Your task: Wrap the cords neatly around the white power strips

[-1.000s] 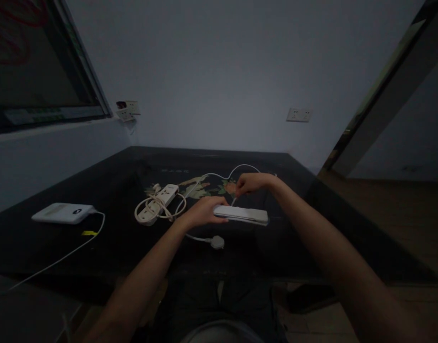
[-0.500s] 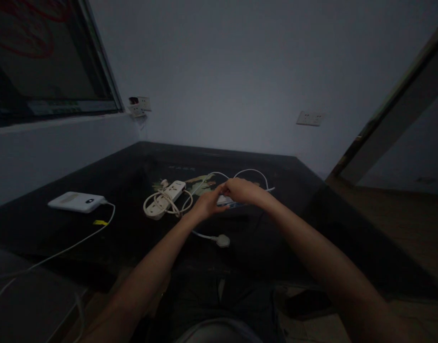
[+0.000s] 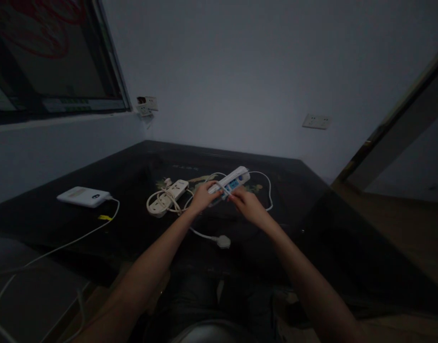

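Observation:
A white power strip with blue sockets (image 3: pixel 243 176) is tilted above the table, its far end raised to the right. My left hand (image 3: pixel 204 196) is closed around its near end. A white power cord (image 3: pixel 270 194) loops from the far side of the strip, and a length of it crosses the strip's face. My right hand (image 3: pixel 248 204) is closed in a pinch at the strip's lower edge, on the cord where it crosses. The white plug (image 3: pixel 223 242) lies on the table in front of my hands, on a short run of cord.
Left of my hands, a second white power strip (image 3: pixel 181 185) lies with its cord wrapped around it. A white power bank (image 3: pixel 84 196) with a charging cable is at the left of the black table (image 3: pixel 133 247). Wall sockets (image 3: pixel 316 121) sit behind the table.
My hands have moved apart, and the blue-socketed strip has turned so its face shows. My right hand has come down from over the strip to its lower edge. The view has shifted slightly.

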Motion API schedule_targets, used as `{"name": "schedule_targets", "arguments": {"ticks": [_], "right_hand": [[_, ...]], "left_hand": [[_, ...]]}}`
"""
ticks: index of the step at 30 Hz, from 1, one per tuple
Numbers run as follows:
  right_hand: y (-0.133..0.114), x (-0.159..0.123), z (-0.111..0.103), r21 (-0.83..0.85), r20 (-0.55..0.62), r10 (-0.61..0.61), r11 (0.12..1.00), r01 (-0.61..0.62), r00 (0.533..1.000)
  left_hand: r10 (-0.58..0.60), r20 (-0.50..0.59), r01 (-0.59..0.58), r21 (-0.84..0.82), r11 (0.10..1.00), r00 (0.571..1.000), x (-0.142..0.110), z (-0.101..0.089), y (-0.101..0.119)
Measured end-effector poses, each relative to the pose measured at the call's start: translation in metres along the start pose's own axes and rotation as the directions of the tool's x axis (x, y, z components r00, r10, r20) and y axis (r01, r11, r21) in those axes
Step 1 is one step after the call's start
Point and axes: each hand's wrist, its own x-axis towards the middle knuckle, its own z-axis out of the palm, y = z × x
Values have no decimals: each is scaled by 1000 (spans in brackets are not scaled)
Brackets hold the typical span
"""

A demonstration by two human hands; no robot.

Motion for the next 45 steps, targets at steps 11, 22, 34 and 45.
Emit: {"name": "schedule_targets", "arguments": {"ticks": [11, 22, 34, 45], "right_hand": [[33, -7, 29, 130, -247, -14, 990, 48, 969], [31, -11, 43, 11, -287, 67, 998, -66, 956], [24, -16, 39, -377, -233, -17, 923, -74, 972], [20, -16, 47, -437, -240, -23, 895, -87, 970]], "left_hand": [[-358, 161, 384, -557, 736, 920, -7, 12, 6], [-434, 235, 476, -633, 611, 870, -10, 16, 12], [-392, 242, 449, -647, 617, 887, -5, 17, -6], [-474, 219, 471, -712, 520, 853, -3, 16, -4]]}}
